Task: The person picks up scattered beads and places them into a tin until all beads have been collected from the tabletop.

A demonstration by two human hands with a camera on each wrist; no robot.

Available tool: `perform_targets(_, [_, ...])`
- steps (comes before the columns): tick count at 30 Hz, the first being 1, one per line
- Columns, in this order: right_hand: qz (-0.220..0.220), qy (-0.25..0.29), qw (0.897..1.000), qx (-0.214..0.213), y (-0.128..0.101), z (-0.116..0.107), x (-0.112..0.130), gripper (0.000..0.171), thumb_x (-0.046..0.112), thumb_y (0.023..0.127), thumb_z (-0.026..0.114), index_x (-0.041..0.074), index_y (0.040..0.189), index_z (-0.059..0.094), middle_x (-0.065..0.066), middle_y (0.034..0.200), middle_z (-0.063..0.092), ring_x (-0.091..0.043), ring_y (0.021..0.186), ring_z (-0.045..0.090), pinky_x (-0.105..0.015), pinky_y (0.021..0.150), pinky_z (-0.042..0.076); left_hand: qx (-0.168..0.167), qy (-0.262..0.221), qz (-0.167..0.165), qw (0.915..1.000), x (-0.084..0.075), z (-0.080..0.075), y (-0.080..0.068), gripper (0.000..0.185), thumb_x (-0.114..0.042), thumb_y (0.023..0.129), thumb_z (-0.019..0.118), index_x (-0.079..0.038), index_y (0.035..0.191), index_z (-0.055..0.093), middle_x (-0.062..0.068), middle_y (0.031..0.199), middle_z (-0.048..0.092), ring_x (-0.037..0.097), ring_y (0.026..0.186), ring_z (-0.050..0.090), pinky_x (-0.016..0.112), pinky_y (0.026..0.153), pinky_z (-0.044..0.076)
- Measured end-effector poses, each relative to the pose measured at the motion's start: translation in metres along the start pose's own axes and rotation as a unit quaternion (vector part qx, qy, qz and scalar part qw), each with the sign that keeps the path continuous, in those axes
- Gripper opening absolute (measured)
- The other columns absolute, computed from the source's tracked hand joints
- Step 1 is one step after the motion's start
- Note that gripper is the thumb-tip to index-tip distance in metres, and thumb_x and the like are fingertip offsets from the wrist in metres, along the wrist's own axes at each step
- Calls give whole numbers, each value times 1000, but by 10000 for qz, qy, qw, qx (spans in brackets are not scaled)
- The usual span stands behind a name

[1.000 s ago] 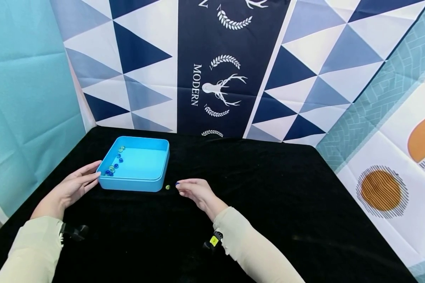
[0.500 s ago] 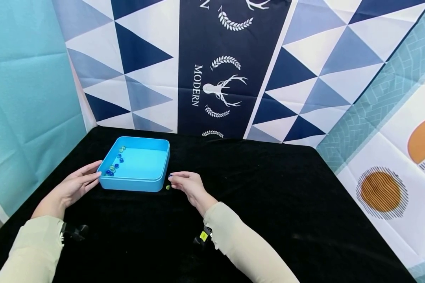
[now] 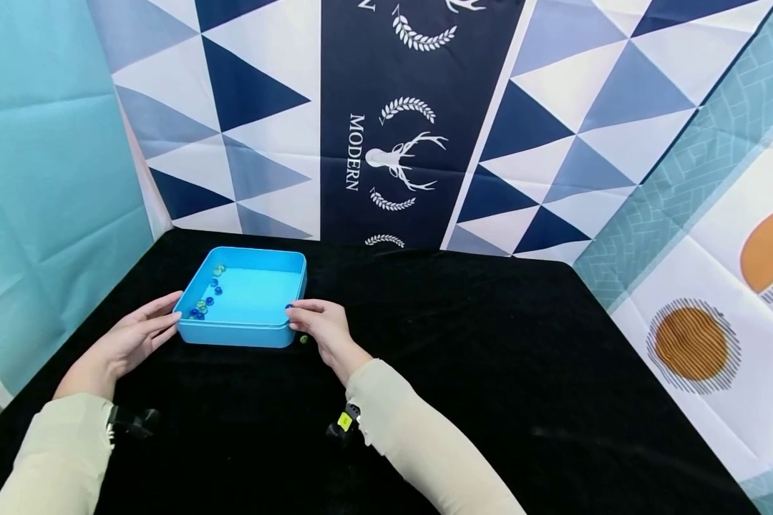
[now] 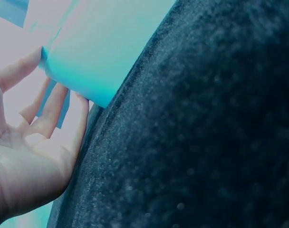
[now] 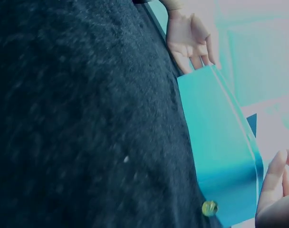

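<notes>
A light blue square box [image 3: 235, 335] stands on the black cloth in the head view, with several blue and green marbles [image 3: 202, 306] along its left inside. At its left near corner my left hand [image 3: 125, 345] touches the outer wall, fingers mostly straight; the left wrist view shows the thumb [image 4: 22, 70] against the corner near the rim. Thumb and fingertips of my right hand [image 3: 324, 330] pinch a small blue marble [image 3: 289, 307] at the box's right near rim. Just outside that corner a green marble [image 3: 303, 339] lies on the cloth, seen also in the right wrist view.
Black cloth [image 3: 489, 372] covers the table, reaching far to the right of the box. Patterned fabric [image 3: 399, 143] hangs behind it, and a pale teal curtain [image 3: 58, 143] closes off the left side.
My right hand has moved left and slightly up with the blue marble, from the cloth to the box's right rim. The left hand, box and green marble have stayed put.
</notes>
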State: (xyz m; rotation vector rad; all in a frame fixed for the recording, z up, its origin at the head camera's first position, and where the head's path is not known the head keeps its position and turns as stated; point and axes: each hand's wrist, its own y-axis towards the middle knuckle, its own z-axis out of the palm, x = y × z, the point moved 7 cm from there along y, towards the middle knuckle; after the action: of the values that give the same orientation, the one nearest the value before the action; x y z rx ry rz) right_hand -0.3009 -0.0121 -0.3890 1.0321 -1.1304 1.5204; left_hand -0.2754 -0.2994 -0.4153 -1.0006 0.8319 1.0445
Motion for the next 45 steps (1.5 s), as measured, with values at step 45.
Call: perform_targets(45, [-217,-436,9988,35,4,16,4,23,7,79,74,-3,99,70,-7,84,69,-10,65,64,-32,77,55,-26,21,-15,10000,-1,-1,1,34,-12,90,63,-34,115,58,1,148,17,-2,97,57,17,84,48])
